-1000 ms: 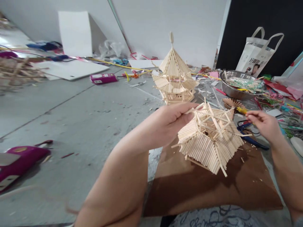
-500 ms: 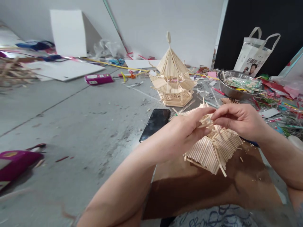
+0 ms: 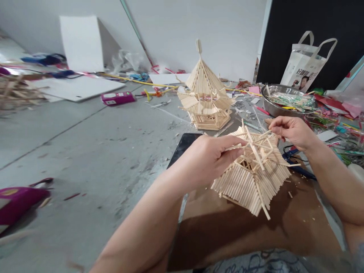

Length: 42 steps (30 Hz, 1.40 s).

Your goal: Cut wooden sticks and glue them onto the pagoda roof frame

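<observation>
A pavilion model (image 3: 241,189) built of thin wooden sticks stands on a brown board, its pleated roof open at the top. Over that opening is a loose-looking frame of crossed wooden sticks (image 3: 257,151). My left hand (image 3: 217,153) pinches the frame's left side between thumb and fingers. On the far right side, my right hand (image 3: 292,131) has its fingertips closed on the end of a stick of the same frame. Whether the frame rests on the roof, I cannot tell.
Behind stands a taller stick pavilion (image 3: 207,89) with a pointed roof. A black phone (image 3: 182,148) lies partly under my left forearm. Blue-handled pliers (image 3: 301,167) lie to the right of the model, near a steel bowl (image 3: 274,108) of sticks. Craft scraps litter the right side.
My hands have drawn apart, the right one moving rightward and the left slightly left. The stick frame between them now shows more fully. The view has shifted slightly.
</observation>
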Available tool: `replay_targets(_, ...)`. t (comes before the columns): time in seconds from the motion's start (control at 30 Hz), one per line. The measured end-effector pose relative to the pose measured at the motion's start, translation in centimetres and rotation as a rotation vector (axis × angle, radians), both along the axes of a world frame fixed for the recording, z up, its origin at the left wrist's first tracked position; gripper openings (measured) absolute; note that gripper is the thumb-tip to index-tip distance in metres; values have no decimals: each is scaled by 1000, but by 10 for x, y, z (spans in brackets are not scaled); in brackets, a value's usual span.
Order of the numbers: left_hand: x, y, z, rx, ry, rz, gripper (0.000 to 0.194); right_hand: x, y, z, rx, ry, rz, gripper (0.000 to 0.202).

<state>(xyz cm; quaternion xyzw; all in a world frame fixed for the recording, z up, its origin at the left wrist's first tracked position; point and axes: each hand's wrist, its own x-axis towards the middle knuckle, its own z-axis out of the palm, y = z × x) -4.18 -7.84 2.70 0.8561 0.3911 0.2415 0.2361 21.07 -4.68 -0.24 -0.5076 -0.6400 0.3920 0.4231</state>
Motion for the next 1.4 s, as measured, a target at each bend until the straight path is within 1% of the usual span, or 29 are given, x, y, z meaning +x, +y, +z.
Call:
replay_targets(0.1, 1, 2, -1, -1, 32, 16, 30, -4, 2, -6, -7, -20, 45, 16)
replay_targets(0.2, 1, 4, -2, 9, 53, 11, 32, -7, 1, -8, -15, -15, 73, 19)
replay_targets(0.33, 0, 5, -2, 21, 64, -29, 32, -8, 1, -8, -28, 16, 68, 19)
replay_targets(0.47, 1, 4, -2, 30, 85, -27, 31, -8, 0, -9, -23, 44, 68, 17)
replay_targets(0.73, 0, 6, -4, 113, 101, -74, 31, -11, -1, -7, -47, 66, 80, 18)
replay_targets(1.0, 0, 4, -3, 181, 108, -107, 27, -16, -2, -2, -54, -16, 59, 20)
replay_targets(1.4, -2, 4, -2, 189, 121, -114, 28, -12, -3, 1, -41, -127, 86, 16)
